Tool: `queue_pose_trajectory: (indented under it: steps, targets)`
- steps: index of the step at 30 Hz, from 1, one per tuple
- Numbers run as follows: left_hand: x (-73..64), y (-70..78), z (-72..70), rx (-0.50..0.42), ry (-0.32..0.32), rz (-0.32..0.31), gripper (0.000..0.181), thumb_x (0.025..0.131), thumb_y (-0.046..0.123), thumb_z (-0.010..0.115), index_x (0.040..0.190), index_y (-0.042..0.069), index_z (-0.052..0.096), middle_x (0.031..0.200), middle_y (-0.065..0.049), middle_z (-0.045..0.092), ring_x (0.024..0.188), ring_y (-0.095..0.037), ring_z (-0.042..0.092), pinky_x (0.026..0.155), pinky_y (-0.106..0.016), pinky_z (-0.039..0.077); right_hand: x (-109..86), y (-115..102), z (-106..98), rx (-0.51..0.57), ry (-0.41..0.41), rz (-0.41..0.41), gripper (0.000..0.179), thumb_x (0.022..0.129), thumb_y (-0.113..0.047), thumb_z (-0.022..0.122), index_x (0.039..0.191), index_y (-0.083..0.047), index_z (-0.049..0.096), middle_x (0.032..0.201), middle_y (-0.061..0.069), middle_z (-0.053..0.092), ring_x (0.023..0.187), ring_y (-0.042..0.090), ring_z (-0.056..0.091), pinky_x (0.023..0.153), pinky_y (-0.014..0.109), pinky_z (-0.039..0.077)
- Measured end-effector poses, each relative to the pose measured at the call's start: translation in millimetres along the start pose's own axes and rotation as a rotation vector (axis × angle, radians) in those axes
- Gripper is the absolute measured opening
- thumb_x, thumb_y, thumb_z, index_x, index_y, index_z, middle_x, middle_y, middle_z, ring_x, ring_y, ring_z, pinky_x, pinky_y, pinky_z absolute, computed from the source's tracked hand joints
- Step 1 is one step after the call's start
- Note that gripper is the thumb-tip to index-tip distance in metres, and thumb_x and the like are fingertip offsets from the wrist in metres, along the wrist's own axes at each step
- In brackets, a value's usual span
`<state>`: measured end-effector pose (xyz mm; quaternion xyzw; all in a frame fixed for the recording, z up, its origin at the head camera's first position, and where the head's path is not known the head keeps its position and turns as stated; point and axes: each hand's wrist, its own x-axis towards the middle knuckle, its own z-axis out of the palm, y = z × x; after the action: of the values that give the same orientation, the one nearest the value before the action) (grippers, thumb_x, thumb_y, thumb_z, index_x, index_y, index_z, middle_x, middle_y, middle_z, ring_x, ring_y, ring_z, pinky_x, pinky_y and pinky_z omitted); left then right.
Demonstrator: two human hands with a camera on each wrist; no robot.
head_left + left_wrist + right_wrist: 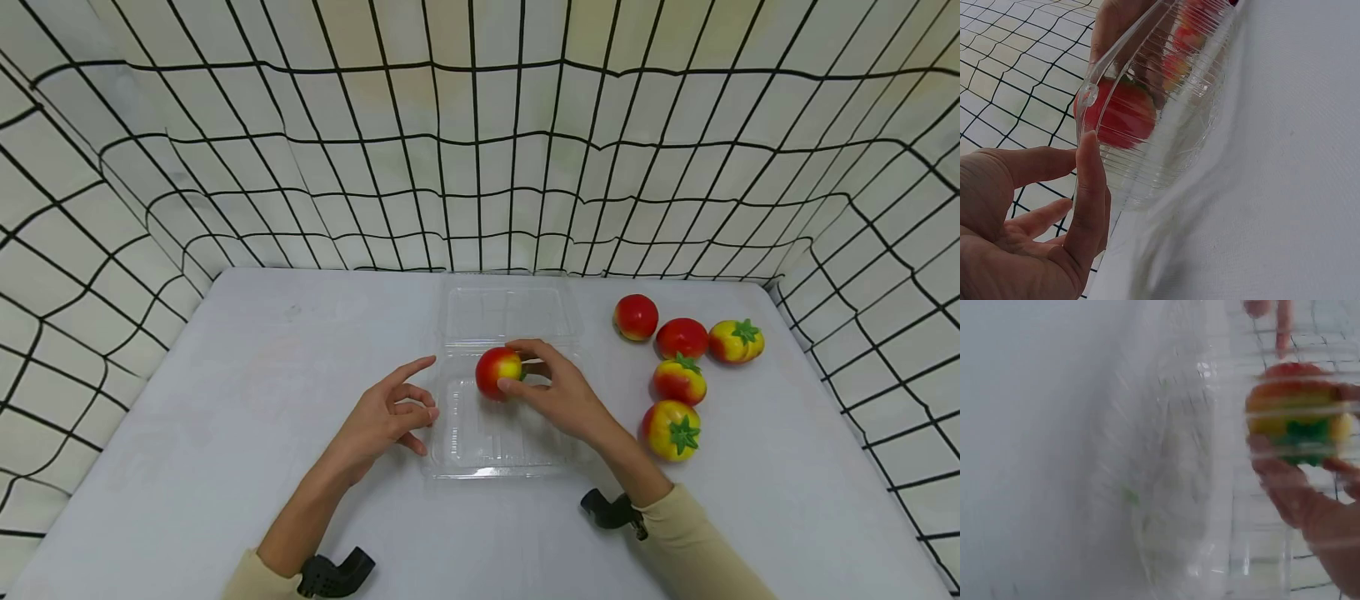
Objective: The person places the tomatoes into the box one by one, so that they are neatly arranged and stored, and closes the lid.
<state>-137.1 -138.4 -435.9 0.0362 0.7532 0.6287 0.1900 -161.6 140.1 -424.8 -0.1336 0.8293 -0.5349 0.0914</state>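
Observation:
My right hand (558,396) grips a red and yellow toy tomato (497,373) between thumb and fingers. That tomato is over the clear plastic clamshell box (487,471), which lies with its lid laid back. In the right wrist view, the tomato's green leafy top (1307,439) faces this hand, seen through the clear plastic. My left hand (386,421) is at the box's left side, fingers spread and loosely bent. The left wrist view has a fingertip (1089,147) right at the box's rim, and the red side of the held tomato (1124,115) behind the plastic.
Several more toy tomatoes, such as a plain red one (636,317) and a yellow one with a green top (672,431), lie on the white table (247,400) right of the box. Black wire mesh (476,142) over white panels borders the back and sides.

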Motion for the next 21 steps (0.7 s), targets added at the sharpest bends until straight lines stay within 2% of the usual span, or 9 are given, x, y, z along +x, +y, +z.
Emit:
queue_pose_trajectory:
  steps: [7,13,21]
  targets:
    - [-0.9,0.6,-0.2,0.001,0.001,-0.006,0.073,0.096,0.008,0.068,0.161,0.019,0.037,0.110,-0.014,0.061,0.084,-0.022,0.068,0.065,-0.035,0.066,0.1,-3,9,-0.042,0.029,0.053,0.054,0.094,-0.025,0.078,0.143,-0.020,0.057,0.142,0.007,0.061,0.127,0.030,0.063,0.106,0.046,0.058]
    - [0.0,1.0,1.3,0.010,0.008,-0.006,0.073,0.096,0.008,0.068,0.161,0.021,0.037,0.110,-0.014,0.062,0.082,-0.023,0.068,0.064,-0.035,0.066,2.3,-6,17,-0.061,0.046,0.060,0.056,0.092,-0.025,0.080,0.143,-0.019,0.057,0.139,0.006,0.063,0.123,0.027,0.065,0.105,0.044,0.059]
    - [-0.6,1.0,1.1,0.005,0.007,-0.010,0.072,0.096,0.009,0.069,0.160,0.021,0.038,0.110,-0.014,0.061,0.084,-0.023,0.068,0.064,-0.036,0.066,2.1,-8,30,-0.058,0.071,0.074,0.051,0.092,-0.025,0.080,0.138,-0.020,0.059,0.138,0.005,0.064,0.122,0.028,0.067,0.100,0.042,0.062]
